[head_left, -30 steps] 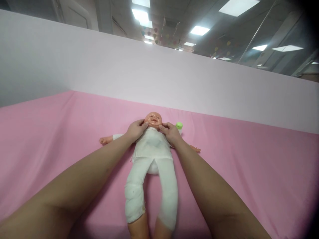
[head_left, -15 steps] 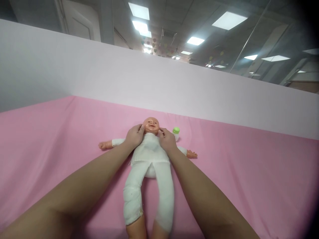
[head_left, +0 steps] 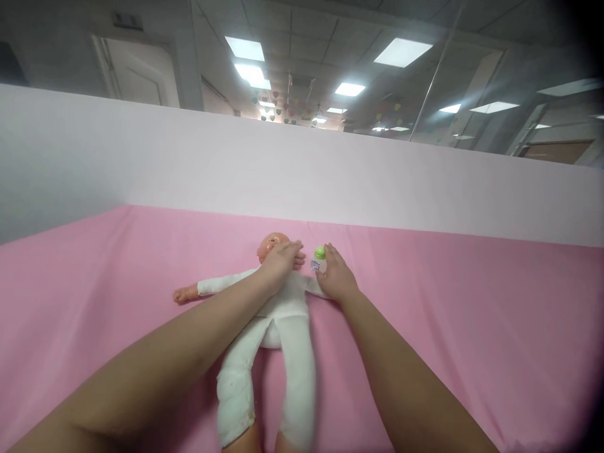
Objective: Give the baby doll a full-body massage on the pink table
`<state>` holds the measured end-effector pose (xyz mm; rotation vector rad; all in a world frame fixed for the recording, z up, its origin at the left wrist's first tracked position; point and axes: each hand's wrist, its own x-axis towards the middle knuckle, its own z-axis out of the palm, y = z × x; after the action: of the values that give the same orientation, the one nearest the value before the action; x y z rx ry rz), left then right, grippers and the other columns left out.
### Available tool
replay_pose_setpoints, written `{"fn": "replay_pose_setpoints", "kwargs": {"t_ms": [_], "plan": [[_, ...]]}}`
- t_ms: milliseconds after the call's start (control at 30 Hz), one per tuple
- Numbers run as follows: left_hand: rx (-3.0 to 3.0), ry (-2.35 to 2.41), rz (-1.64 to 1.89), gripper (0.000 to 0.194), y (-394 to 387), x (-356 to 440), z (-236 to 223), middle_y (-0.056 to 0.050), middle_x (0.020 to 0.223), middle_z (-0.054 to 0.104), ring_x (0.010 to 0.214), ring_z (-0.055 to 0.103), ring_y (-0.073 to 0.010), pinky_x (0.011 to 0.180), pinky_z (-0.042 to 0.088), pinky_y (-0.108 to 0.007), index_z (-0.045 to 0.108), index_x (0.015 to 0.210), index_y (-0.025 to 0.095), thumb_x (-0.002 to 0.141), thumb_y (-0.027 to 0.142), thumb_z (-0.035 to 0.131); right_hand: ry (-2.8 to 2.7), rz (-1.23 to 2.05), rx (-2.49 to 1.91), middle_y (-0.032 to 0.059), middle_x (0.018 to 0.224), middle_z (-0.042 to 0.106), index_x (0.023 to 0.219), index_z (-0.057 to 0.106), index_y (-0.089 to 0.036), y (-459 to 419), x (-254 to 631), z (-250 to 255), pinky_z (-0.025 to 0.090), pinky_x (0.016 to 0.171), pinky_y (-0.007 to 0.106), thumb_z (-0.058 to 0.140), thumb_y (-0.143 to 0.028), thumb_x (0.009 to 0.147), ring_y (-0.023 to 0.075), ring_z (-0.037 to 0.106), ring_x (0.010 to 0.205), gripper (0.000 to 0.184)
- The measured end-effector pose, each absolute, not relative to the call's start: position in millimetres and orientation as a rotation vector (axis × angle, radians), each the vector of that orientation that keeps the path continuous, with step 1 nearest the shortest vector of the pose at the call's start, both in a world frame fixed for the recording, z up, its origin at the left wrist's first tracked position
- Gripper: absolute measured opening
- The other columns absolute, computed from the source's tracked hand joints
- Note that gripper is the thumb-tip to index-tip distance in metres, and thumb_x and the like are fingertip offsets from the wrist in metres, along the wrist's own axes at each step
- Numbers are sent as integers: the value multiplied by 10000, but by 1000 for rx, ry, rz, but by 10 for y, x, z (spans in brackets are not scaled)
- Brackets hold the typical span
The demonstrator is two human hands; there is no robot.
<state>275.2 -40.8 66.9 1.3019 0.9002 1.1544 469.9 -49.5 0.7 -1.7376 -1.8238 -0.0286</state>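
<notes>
A baby doll (head_left: 293, 302) with a white cloth body lies on its back, arms spread and legs toward me. My left hand (head_left: 283, 259) crosses above its chest and hides part of its face; the fingers are stretched out toward the right. Beside the doll's head stands a small clear bottle (head_left: 318, 264) with a green cap and a printed label. My right hand (head_left: 338, 274) is at the bottle's right side, fingers extended and thumb near its base. Whether it touches the bottle is hard to tell. The forearm and hand hide the end of one doll arm.
Pink sheeting (head_left: 425, 327) with some creases covers the surface under the doll. A low white wall (head_left: 330, 176) runs along the back and left side. Above it, glass (head_left: 472, 75) shows a room with ceiling lights and a door (head_left: 141, 72).
Both hands have left the sides of the doll's head. The left moved right across the doll's upper body; the right moved to the bottle. The camera view has shifted slightly.
</notes>
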Motion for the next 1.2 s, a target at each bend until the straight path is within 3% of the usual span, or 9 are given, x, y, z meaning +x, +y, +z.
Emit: {"fn": "replay_pose_setpoints", "kwargs": {"t_ms": [167, 433, 600, 733, 833, 933, 1033, 1200], "plan": [[1060, 949, 909, 460, -227, 3236, 678, -159, 911, 716, 889, 723, -275, 841, 588, -396, 617, 1011, 147, 931, 599, 602, -1898, -9, -1763, 130, 1714, 242, 1628, 266, -82, -471, 4625, 11, 231, 1299, 413, 480, -183, 933, 257, 215, 1591, 735], [894, 930, 920, 509, -62, 3319, 684, -196, 1045, 702, 1094, 699, -324, 941, 583, -430, 606, 1107, 146, 911, 616, 614, -1906, -13, -1715, 143, 1699, 281, 1619, 295, -84, -449, 4641, 2, 246, 1294, 444, 495, -170, 906, 270, 247, 1580, 745], [861, 852, 1004, 485, -219, 3068, 719, -218, 1073, 715, 1060, 719, -291, 986, 575, -394, 653, 1067, 101, 941, 566, 590, -1864, -51, -1695, 153, 1696, 286, 1614, 305, -92, -427, 4660, -30, 243, 1291, 500, 535, -251, 928, 305, 230, 1584, 741], [846, 747, 1093, 482, -459, 2646, 687, -189, 1107, 730, 1028, 727, -250, 972, 586, -349, 700, 1050, 99, 956, 552, 566, -1817, -152, -1511, 157, 1691, 296, 1607, 330, -105, -681, 4402, 220, 266, 1281, 509, 541, -379, 974, 315, 251, 1576, 722], [780, 669, 1110, 514, -678, 2325, 613, -173, 1071, 748, 1041, 729, -269, 936, 606, -352, 718, 1025, 123, 939, 608, 570, -2060, -95, -1169, 109, 1667, 369, 1600, 369, -179, -1049, 3967, 438, 263, 1290, 466, 535, -459, 1006, 267, 278, 1571, 678], [639, 583, 1077, 593, -858, 2124, 578, -195, 1132, 747, 1117, 716, -328, 958, 607, -418, 715, 1055, 128, 912, 681, 555, -2357, 41, -911, 109, 1700, 288, 1653, 236, -198, -1347, 3558, 504, 209, 1303, 504, 568, -588, 981, 287, 238, 1587, 845], [585, 497, 1057, 720, -919, 2024, 628, -236, 1232, 715, 1206, 679, -368, 1009, 584, -465, 693, 1158, 94, 916, 737, 479, -2425, 90, -929, 143, 1713, 218, 1663, 166, -148, -1430, 3380, 447, 184, 1305, 530, 534, -646, 981, 305, 188, 1600, 921], [548, 467, 1155, 749, -790, 1885, 696, -236, 1307, 684, 1278, 646, -342, 1025, 580, -428, 649, 1244, 96, 958, 733, 378, -2516, 80, -943, 144, 1709, 217, 1658, 194, -144, -1449, 3426, 435, 112, 1317, 546, 500, -637, 1000, 303, 164, 1605, 877]]}}
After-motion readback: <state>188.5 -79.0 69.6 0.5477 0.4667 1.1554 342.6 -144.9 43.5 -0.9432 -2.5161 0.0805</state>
